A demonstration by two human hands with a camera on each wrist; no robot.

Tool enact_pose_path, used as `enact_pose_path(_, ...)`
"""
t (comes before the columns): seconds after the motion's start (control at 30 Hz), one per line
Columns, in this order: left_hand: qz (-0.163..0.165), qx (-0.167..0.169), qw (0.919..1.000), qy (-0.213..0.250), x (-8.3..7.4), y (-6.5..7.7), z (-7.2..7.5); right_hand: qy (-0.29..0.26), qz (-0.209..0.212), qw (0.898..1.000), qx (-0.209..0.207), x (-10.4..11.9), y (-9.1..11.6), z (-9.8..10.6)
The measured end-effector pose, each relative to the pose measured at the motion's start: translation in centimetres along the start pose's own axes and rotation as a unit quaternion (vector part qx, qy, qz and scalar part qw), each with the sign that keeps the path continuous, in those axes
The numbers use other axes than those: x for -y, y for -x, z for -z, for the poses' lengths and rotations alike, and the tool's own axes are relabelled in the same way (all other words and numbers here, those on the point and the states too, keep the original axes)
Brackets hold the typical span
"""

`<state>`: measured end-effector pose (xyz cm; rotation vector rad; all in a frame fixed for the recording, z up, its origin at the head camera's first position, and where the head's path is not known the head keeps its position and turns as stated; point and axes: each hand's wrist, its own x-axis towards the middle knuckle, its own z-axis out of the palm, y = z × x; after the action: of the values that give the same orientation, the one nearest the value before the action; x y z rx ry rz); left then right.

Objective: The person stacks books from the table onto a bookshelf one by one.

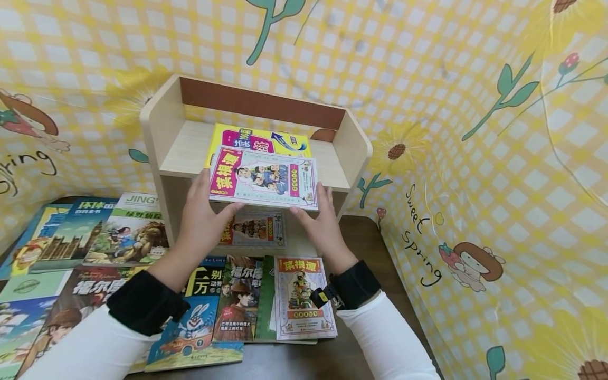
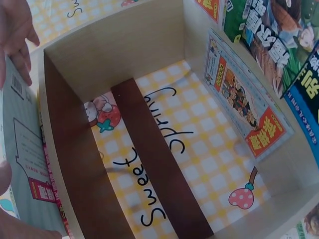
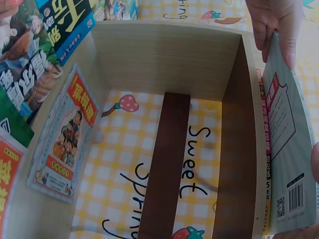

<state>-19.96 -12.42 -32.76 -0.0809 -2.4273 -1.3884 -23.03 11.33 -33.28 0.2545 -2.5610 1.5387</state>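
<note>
A picture book with a pink-bordered cover and yellow title (image 1: pixel 263 178) is held sideways between both hands in front of the upper shelf. My left hand (image 1: pixel 203 211) grips its left end, with the thumb at the near edge. The opposite end is gripped by my right hand (image 1: pixel 325 221). In both wrist views the book's grey-green back cover (image 3: pixel 286 149) faces the shelf. Just behind it, a yellow and pink workbook (image 1: pixel 261 138) lies on the upper shelf of a small wooden bookshelf (image 1: pixel 190 138). Another similar picture book (image 2: pixel 244 99) lies in the lower compartment.
Several books cover the table at the left, among them a green-titled storybook (image 1: pixel 128 232). In front of the shelf lie a rabbit-cover book (image 1: pixel 195 322), a detective book (image 1: pixel 239 301) and a red-topped picture book (image 1: pixel 304 301). Yellow checked cloth (image 1: pixel 451 158) hangs behind and to the right.
</note>
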Motion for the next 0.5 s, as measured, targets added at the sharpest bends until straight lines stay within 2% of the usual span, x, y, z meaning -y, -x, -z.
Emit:
enact_pose_path(0.27,-0.009,0.01,0.9999,-0.01,0.2,-0.8,0.5,0.103,0.014,0.995,0.003,0.8,-1.3,0.0)
enact_pose_path(0.4,-0.03,0.006,0.9993,-0.023,0.2,-1.5,0.8,0.137,0.016,0.99,0.013,1.3,-2.1,0.2)
enact_pose_path(0.5,-0.04,0.016,0.9981,-0.045,0.0,-2.2,1.2,0.161,0.01,0.987,0.021,1.6,-2.7,0.5)
